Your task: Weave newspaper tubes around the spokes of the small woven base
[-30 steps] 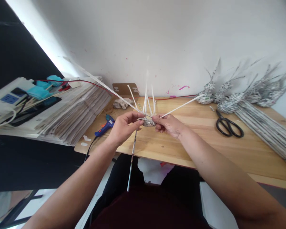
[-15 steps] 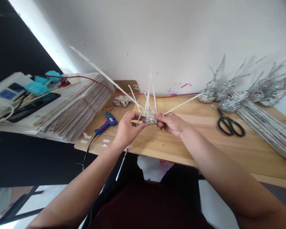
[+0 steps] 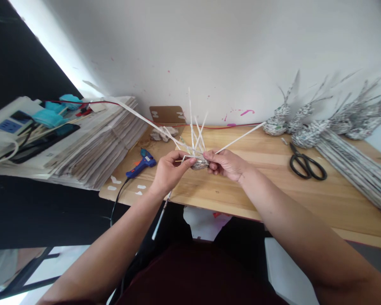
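Observation:
Between my hands, above the front of the wooden table, is a small woven paper base (image 3: 199, 164) with several rolled paper strips (image 3: 191, 116) sticking up from it. My left hand (image 3: 172, 169) is closed on its left side, thumb pressed at the rim. From the other side my right hand (image 3: 225, 164) pinches the right edge, where a long paper strip (image 3: 241, 136) slants out to the right. Another long strip (image 3: 136, 113) runs up to the left, and one more (image 3: 160, 220) hangs below my left hand. My fingers hide parts of the weave.
A blue glue gun (image 3: 142, 164) lies left on cardboard, beside a tall paper stack (image 3: 114, 144). Black scissors (image 3: 307, 166) rest at right, near several woven paper pieces (image 3: 277, 120) and a bundle of paper rolls (image 3: 358, 169). A thin red cord (image 3: 139, 118) crosses behind.
The long left strip has swung lower and the upright strips have tilted and shifted as the base turned. My left thumb has moved up onto the rim.

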Tool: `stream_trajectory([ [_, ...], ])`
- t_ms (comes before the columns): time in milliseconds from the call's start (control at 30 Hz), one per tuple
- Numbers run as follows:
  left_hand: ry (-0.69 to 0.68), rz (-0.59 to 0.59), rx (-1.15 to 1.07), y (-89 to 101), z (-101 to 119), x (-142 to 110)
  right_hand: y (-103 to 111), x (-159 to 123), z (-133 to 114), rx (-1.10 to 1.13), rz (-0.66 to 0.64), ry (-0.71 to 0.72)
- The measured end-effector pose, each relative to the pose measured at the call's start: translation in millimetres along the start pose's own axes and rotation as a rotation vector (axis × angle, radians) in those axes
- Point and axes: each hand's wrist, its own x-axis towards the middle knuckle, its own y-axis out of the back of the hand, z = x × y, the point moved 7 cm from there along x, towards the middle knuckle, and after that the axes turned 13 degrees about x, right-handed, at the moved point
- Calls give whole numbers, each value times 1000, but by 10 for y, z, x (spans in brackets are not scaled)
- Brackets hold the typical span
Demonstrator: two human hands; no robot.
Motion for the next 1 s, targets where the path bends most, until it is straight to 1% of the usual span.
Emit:
stream_trajectory([
  [133, 5, 22, -20, 17, 12, -2, -22, -9, -12, 21, -6, 1],
  [267, 57, -73, -159, -60, 9, -5, -34, -17, -27, 31, -4, 3],
  [433, 84, -98, -260, -70, 39, -24, -31, -18, -38, 11, 1, 12],
  [567, 145, -65, -282, -64, 3, -36, -28, -17, -31, 10, 12, 10],
  [700, 177, -29, -288, -63, -9, -34, -27, -13, -23, 9, -3, 19],
  [833, 198, -52, -287, -74, -1, -30, -29, -9, -18, 4, -18, 24],
  [1000, 190, -68, -270, -59, -16, -11, -40, -16, -29, -31, -16, 24],
])
